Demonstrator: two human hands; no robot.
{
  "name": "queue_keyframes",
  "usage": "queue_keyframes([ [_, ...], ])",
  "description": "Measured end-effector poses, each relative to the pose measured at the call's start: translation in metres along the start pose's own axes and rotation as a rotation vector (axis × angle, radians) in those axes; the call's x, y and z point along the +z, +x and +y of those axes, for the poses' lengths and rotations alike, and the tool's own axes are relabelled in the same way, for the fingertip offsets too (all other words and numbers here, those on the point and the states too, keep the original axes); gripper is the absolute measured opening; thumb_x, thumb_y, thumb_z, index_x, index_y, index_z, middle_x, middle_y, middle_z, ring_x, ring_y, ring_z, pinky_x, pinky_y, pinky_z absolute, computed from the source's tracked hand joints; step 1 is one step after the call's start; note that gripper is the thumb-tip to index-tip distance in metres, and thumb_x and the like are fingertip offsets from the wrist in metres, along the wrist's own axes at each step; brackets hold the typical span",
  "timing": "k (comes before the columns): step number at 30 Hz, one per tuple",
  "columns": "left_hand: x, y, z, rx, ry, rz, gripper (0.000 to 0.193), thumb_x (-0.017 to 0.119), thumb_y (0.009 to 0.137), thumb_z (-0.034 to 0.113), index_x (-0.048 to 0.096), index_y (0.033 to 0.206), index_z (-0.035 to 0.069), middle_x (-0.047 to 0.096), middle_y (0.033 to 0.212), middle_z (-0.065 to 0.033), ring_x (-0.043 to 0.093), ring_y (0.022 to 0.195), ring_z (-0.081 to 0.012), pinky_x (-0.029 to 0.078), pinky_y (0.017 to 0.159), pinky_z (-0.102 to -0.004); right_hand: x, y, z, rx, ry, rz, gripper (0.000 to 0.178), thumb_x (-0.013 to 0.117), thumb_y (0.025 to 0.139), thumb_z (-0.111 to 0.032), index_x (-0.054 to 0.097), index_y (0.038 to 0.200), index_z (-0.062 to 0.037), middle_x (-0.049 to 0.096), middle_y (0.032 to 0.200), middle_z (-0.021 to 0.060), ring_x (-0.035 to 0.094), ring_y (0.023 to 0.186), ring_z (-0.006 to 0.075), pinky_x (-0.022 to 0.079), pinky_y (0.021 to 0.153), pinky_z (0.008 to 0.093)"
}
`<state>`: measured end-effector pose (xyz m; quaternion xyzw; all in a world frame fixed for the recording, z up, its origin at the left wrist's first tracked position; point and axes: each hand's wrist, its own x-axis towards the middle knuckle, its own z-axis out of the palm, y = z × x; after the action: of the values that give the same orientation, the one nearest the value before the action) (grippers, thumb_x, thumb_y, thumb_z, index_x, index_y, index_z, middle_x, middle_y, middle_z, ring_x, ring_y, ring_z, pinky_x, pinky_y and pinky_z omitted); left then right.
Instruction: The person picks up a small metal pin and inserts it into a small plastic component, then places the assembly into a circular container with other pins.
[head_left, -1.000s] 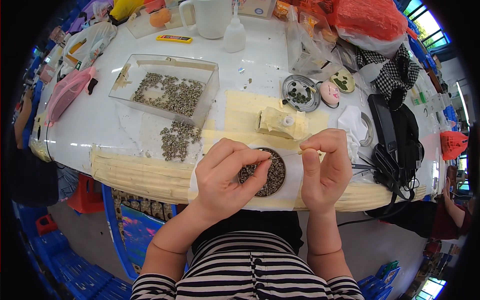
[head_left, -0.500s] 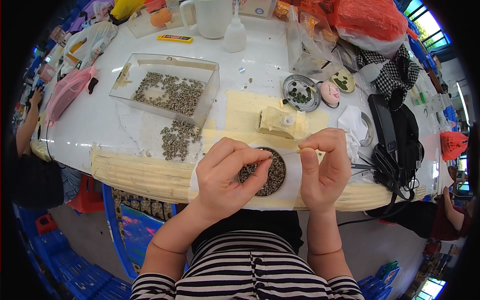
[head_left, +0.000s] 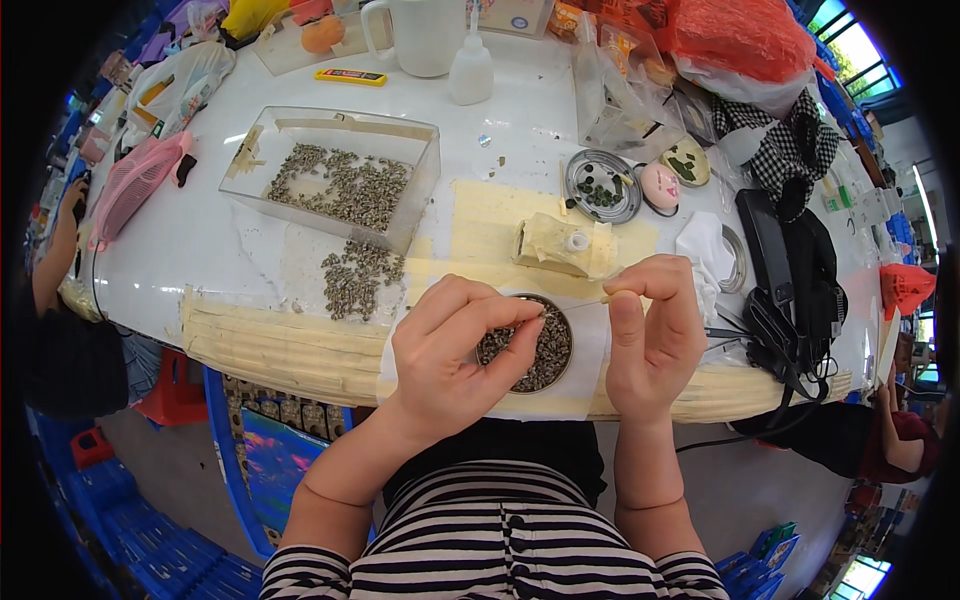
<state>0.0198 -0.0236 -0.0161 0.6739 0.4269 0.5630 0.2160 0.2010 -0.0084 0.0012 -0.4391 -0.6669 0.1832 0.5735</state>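
My left hand (head_left: pixel 452 345) is closed in a pinch over the left side of a round dish (head_left: pixel 571 352) of small grey-brown metallic-looking pieces (head_left: pixel 545 368). What sits between its fingertips is too small to name. To the right of the dish, my right hand (head_left: pixel 655 335) pinches a thin, needle-like rod (head_left: pixel 588 303) between thumb and forefinger. A pale yellowish end shows at those fingertips, and the rod's fine tip points toward my left fingertips. Whether it touches anything there I cannot tell. Under the dish lies a white sheet (head_left: pixel 592 375).
Left of my hands stand a clear tray (head_left: pixel 425 190) of similar pieces and a loose pile (head_left: pixel 360 280). Ahead is a tape-covered block (head_left: pixel 545 245). Farther off are a round metal tin (head_left: pixel 630 205), a squeeze bottle (head_left: pixel 471 75) and a white jug (head_left: pixel 420 35). Black cables (head_left: pixel 800 290) lie right.
My right hand has shifted slightly to the right with the thin rod, away from my left hand. More of the rod shows between them. The left hand stays nearly still.
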Motion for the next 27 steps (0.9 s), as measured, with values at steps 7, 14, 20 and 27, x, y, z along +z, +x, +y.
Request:
queue_keyframes([
  [7, -0.002, 0.000, -0.001, 0.041, 0.018, -0.026, 0.019, 0.078, 0.074, -0.008, 0.074, 0.092, -0.001, 0.066, 0.080, -0.0076, 0.061, 0.068, -0.0133, 0.048, 0.061, -0.0236, 0.001, 0.012, 0.004, -0.190, -0.416, 0.145, 0.008, 0.076, 0.086, -0.005, 0.070, 0.091, -0.0053, 0.063, 0.087, 0.0045, 0.053, 0.083, 0.0228, 0.042, 0.075, 0.0321],
  [14, -0.003, -0.001, -0.001, 0.037, -0.001, 0.004, 0.021, 0.079, 0.073, -0.008, 0.074, 0.092, 0.000, 0.065, 0.080, -0.0077, 0.060, 0.069, -0.0156, 0.048, 0.061, -0.0254, 0.009, 0.014, 0.003, -0.184, -0.530, 0.095, 0.015, 0.080, 0.083, -0.012, 0.073, 0.095, -0.0070, 0.062, 0.089, 0.0040, 0.053, 0.089, 0.0245, 0.042, 0.078, 0.0343],
  [20, -0.003, 0.000, -0.001, 0.093, -0.004, 0.055, 0.024, 0.082, 0.070, -0.004, 0.076, 0.092, 0.004, 0.064, 0.079, -0.0065, 0.059, 0.066, -0.0192, 0.046, 0.058, -0.0288, 0.004, -0.002, -0.013, 0.032, -0.083, -0.190, 0.007, 0.075, 0.087, -0.009, 0.073, 0.090, -0.0032, 0.066, 0.084, 0.0058, 0.056, 0.080, 0.0222, 0.045, 0.073, 0.0325],
  [27, -0.002, 0.001, -0.003, 0.137, 0.017, 0.047, 0.025, 0.083, 0.070, -0.002, 0.076, 0.093, 0.004, 0.065, 0.079, -0.0061, 0.059, 0.067, -0.0195, 0.046, 0.057, -0.0289, 0.009, -0.009, -0.007, 0.137, 0.149, -0.272, 0.006, 0.076, 0.085, -0.006, 0.073, 0.088, -0.0028, 0.067, 0.084, 0.0058, 0.056, 0.078, 0.0200, 0.045, 0.072, 0.0305],
])
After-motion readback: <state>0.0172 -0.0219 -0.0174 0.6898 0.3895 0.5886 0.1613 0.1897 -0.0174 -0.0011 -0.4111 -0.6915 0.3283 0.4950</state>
